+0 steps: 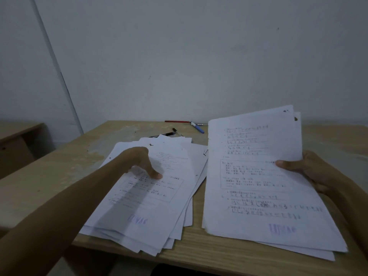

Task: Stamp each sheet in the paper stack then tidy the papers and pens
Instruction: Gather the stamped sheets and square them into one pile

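A fanned, untidy pile of printed sheets [159,196] lies on the wooden desk [219,253]; its top sheet carries a purple stamp near the bottom. My left hand [142,162] reaches over this pile with the thumb touching the top sheet; the other fingers are hidden. My right hand [306,168] grips a second bundle of sheets [254,176] by its right edge, thumb on top, holding it tilted up off the desk. That bundle's front sheet also shows a purple stamp low down. A blue pen [198,127], a red pen [176,121] and black pens [169,133] lie at the back.
The desk stands against a pale wall. A lower wooden cabinet [18,148] sits to the left, beyond a gap. The left pile overhangs the desk's front edge slightly. Bare desk surface shows at the far left and far right.
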